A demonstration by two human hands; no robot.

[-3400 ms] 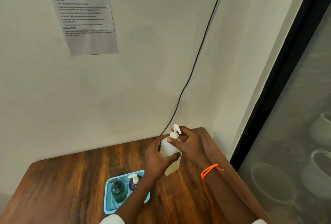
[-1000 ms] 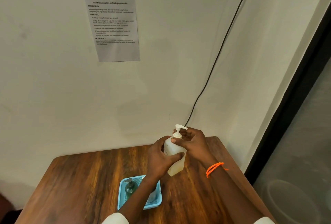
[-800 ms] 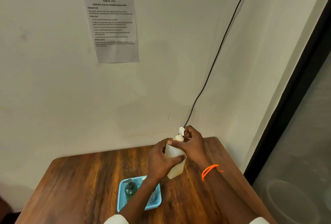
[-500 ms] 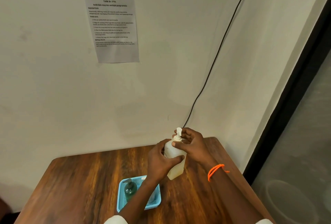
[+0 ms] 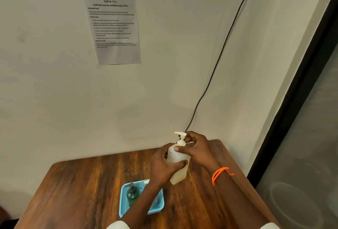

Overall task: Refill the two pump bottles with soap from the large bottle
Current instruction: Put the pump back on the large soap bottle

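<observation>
A large whitish bottle (image 5: pixel 178 176) with a white pump head (image 5: pixel 180 135) stands on the wooden table (image 5: pixel 82 188). My left hand (image 5: pixel 164 166) wraps around its body. My right hand (image 5: pixel 196 149) pinches the bottle's neck just under the pump. Nearer to me, a blue mesh tray (image 5: pixel 158 207) holds a dark green pump bottle (image 5: pixel 132 194). A second pump bottle in the tray is almost wholly hidden behind my left forearm; only a white bit of it (image 5: pixel 146 182) shows.
The table meets a pale wall where a printed task sheet (image 5: pixel 113 27) hangs. A black cable (image 5: pixel 215 64) runs down the wall behind the table. A dark-framed glass panel (image 5: pixel 300 137) stands close on the right.
The pump nozzle has turned under my right fingers and now points left. My view has shifted a little since the oldest frame; the bottle stays in place on the table.
</observation>
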